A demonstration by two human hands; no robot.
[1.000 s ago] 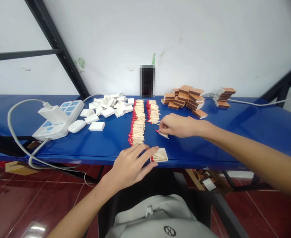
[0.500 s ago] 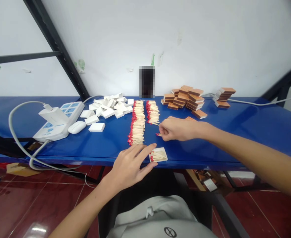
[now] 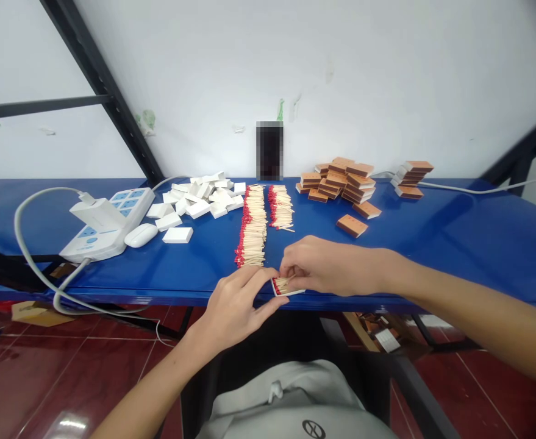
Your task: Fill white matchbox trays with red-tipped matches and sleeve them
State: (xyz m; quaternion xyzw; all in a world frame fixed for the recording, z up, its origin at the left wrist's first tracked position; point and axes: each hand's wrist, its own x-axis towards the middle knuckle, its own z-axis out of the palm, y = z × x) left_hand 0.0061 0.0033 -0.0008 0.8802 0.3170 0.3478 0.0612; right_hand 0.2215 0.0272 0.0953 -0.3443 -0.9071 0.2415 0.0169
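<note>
At the table's front edge sits a small white matchbox tray [image 3: 290, 293] holding red-headed matches [image 3: 279, 285]. My left hand [image 3: 235, 303] steadies it at its left end, thumb on the near side and fingers on the far side. My right hand [image 3: 325, 266] is closed in a pinch over the tray, with matches at its fingertips; it covers the tray's right part. Beyond my hands lie two columns of matches: a long one [image 3: 253, 228] on the left and a shorter one [image 3: 281, 207] to its right, heads pointing left.
White trays [image 3: 210, 194] are heaped at the back left, near a power strip [image 3: 110, 225] and a white mouse-like object [image 3: 141, 235]. Orange matchbox sleeves [image 3: 338, 180] are piled at the back right, with a smaller stack [image 3: 413, 179] farther right and one box [image 3: 352, 225] nearer.
My right hand has moved from beside the shorter match column down to the tray, carrying matches. The nearer orange box is now uncovered. My left hand has stayed at the tray.
</note>
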